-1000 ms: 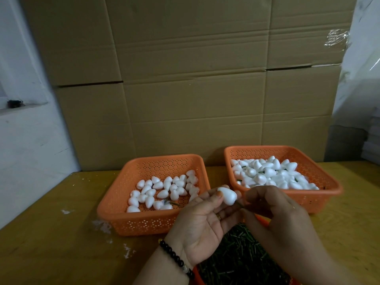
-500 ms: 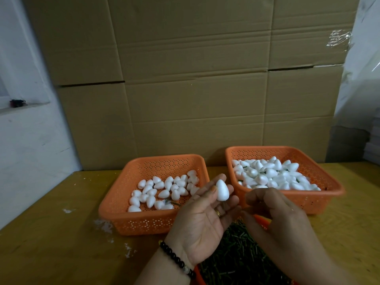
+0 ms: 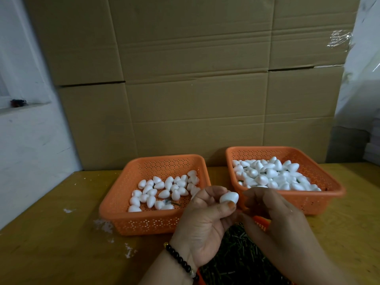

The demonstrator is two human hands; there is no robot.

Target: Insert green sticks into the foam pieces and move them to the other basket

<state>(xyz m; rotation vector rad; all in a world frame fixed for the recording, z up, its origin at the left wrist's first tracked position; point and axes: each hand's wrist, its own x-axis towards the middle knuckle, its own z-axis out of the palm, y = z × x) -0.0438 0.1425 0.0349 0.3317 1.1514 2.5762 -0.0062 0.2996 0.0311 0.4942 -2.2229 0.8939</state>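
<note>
One foam piece (image 3: 229, 197) sits pinched between your left hand's (image 3: 202, 221) thumb and curled fingers, at 12 o'clock from the green sticks (image 3: 236, 256). Your right hand (image 3: 273, 219) curls at its 3 o'clock; what it holds, I cannot tell. Two orange baskets (image 3: 144, 220) lie beyond.

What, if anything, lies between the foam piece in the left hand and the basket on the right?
Only the right hand does: it sits between the foam piece, pinched by the left hand, and the near wall of the right basket. Nothing else visible blocks the way.
</note>
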